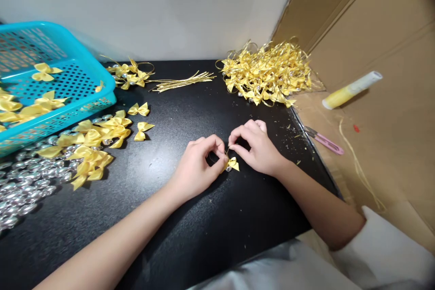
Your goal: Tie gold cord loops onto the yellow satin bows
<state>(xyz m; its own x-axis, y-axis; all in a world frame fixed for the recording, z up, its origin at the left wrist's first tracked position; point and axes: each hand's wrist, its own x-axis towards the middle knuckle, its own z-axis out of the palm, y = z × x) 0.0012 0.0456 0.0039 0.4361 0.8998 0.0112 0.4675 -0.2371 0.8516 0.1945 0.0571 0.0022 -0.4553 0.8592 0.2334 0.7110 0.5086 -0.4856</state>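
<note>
Two hands, left hand (199, 163) and right hand (256, 147), pinch one yellow ribbon bow (233, 163) between their fingertips. One turquoise basket (84, 86), one glue stick (351, 89) and one pink-handled snips (324, 140) lie well apart from the fingers.

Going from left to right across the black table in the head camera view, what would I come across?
Blue basket → loose yellow bows → left hand → small bow held between both hands → right hand → pink-handled snips → yellow-and-white tube.

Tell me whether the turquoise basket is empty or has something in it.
Not empty: the turquoise basket holds several yellow ribbon bows lying on its perforated floor.
</note>
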